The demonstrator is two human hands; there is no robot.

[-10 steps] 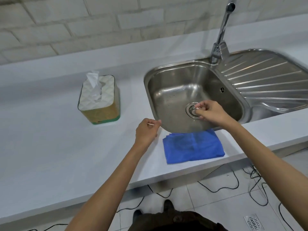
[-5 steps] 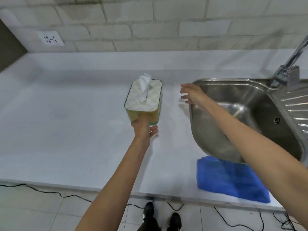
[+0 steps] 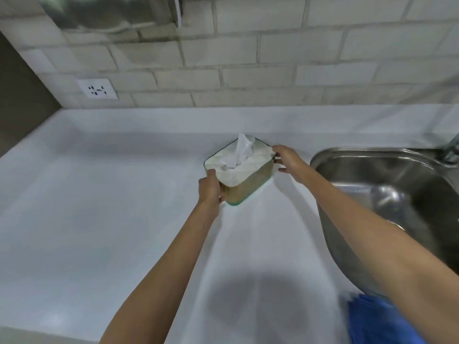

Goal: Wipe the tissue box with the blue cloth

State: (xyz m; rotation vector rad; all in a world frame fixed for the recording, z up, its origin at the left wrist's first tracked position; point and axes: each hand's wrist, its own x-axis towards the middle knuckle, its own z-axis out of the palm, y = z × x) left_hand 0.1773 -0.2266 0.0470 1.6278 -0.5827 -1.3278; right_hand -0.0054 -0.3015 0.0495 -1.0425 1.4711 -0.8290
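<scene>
counter (image 3: 99, 219) wide leftward; left grip (image 3: 211, 187), right grip (image 3: 289, 161) clasp tissue box (image 3: 248, 187) ends, near sink (image 3: 321, 157) rim

Both bare forearms stretched forward, converging on the white-topped, tan-sided rectangular tissue box (image 3: 248, 188). The left hand (image 3: 210, 188) gripped its near-left corner, thumb at the top edge, fingers curled round the side. The right hand (image 3: 289, 161) held its far-right end, fingers curled at the top edge.

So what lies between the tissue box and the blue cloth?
Only bare white countertop separates the tissue box from the blue cloth, as the head view shows.
</scene>
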